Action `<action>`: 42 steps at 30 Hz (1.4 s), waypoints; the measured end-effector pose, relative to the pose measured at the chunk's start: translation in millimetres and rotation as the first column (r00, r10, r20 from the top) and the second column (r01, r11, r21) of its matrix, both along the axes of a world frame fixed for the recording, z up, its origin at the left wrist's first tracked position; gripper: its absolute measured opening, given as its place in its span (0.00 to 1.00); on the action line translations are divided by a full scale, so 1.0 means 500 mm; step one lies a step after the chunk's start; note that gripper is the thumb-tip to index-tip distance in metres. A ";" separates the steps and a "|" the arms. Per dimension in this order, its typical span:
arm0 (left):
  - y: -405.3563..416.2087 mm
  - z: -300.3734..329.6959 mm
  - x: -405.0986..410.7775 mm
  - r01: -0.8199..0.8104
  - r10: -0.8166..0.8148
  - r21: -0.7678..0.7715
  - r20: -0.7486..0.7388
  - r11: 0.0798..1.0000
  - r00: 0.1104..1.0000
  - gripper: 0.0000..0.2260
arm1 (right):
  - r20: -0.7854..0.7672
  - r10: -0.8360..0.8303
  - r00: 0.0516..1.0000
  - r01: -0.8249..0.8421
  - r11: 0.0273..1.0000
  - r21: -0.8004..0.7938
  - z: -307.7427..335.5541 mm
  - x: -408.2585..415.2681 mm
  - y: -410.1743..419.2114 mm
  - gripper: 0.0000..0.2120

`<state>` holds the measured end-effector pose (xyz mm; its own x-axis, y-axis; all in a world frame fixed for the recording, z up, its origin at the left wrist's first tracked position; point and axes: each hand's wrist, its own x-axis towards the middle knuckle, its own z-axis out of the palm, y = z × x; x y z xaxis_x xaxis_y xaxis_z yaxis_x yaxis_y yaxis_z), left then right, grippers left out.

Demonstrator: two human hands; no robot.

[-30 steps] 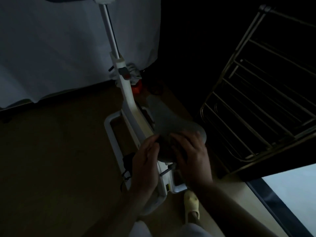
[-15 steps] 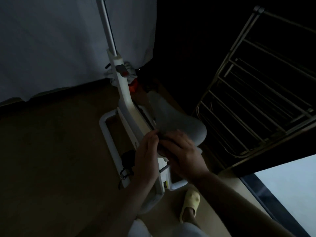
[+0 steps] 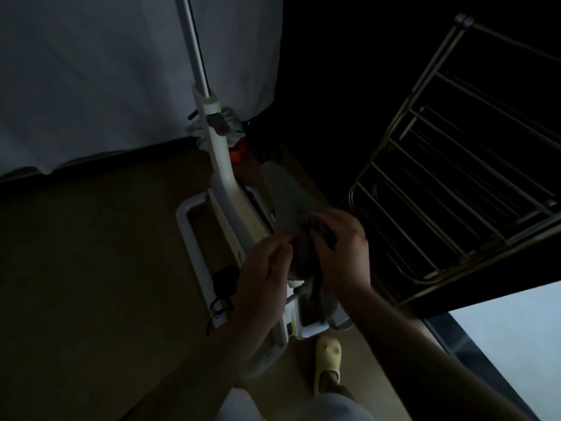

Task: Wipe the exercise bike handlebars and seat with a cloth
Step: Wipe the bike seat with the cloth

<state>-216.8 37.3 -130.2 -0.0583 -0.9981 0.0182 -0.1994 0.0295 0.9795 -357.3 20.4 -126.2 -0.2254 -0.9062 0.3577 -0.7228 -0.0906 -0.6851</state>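
The white exercise bike (image 3: pixel 224 180) stands on the floor in a dim room, its post rising out of the top of the frame; the handlebars are out of view. Its grey seat (image 3: pixel 283 192) points away from me. Both hands are at the seat's wide rear end. My right hand (image 3: pixel 343 250) lies curled over a dark cloth (image 3: pixel 317 288) on top of the seat. My left hand (image 3: pixel 264 278) grips the cloth's left side at the seat's edge. Part of the cloth hangs down between my wrists.
A metal drying rack (image 3: pixel 455 177) leans close on the right of the seat. A pale curtain (image 3: pixel 106 71) hangs behind the bike. A black cord (image 3: pixel 224 282) lies on the bike's base. My slippered foot (image 3: pixel 328 357) stands by the rear of the base.
My right hand has slid forward over the seat with the cloth, towards the rack side. My left hand stayed at the seat's rear left edge.
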 end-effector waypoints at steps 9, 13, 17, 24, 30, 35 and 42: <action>-0.005 -0.001 -0.039 0.153 -0.104 -0.160 0.277 0.975 0.955 0.23 | 0.424 -0.406 0.809 0.420 0.905 0.064 -0.020 0.007 -0.008 0.14; -0.026 -0.001 -0.058 0.131 -0.075 -0.187 0.279 0.974 0.957 0.21 | 0.339 -0.351 0.873 0.350 0.934 0.067 -0.025 -0.012 -0.010 0.11; -0.038 -0.004 -0.066 0.091 -0.023 -0.217 0.297 0.972 0.955 0.18 | 0.300 -0.334 0.894 0.220 0.908 0.356 0.012 -0.077 -0.070 0.10; -0.069 0.008 -0.093 -0.009 0.138 -0.285 0.436 0.958 0.889 0.14 | -0.175 0.131 0.976 -0.056 0.924 0.378 0.031 -0.083 -0.064 0.22; -0.094 0.016 -0.131 -0.234 0.322 -0.247 0.426 0.940 0.846 0.12 | -0.196 0.289 0.937 -0.152 0.842 0.518 0.025 -0.092 -0.115 0.26; -0.100 0.010 -0.148 -0.380 0.409 -0.153 0.382 0.912 0.829 0.13 | -0.005 0.401 0.916 -0.315 0.727 0.611 0.022 -0.084 -0.204 0.26; -0.095 0.010 -0.150 -0.537 0.526 -0.092 0.392 0.839 0.755 0.11 | 0.072 0.587 0.806 -0.514 0.635 0.576 0.049 -0.112 -0.184 0.30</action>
